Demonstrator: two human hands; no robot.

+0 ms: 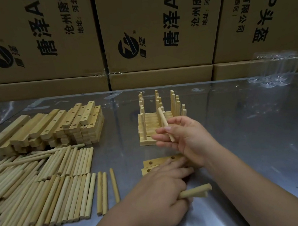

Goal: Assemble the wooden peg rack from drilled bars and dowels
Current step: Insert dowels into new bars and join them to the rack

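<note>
The right hand (184,138) pinches a single dowel (164,123) between thumb and fingertips, holding it tilted just in front of the finished peg racks (153,121) — a group of drilled bars with dowels standing upright in them, set near the middle of the counter (243,137). Nearer the front edge the left hand (159,193) grips a pair of dowels (195,192) in its palm, their ends sticking out to the right, while its outstretched fingers rest on two drilled bars (161,162) lying flat side by side. Toward the counter's left edge lies a stack of drilled bars (50,128), and in front of it a wide spread of loose dowels (39,185), with three more dowels (106,190) lying slightly apart on its right. Printed cardboard boxes (151,26) line the counter's far edge — a clear plastic container (274,68) stands at the far right corner.
</note>
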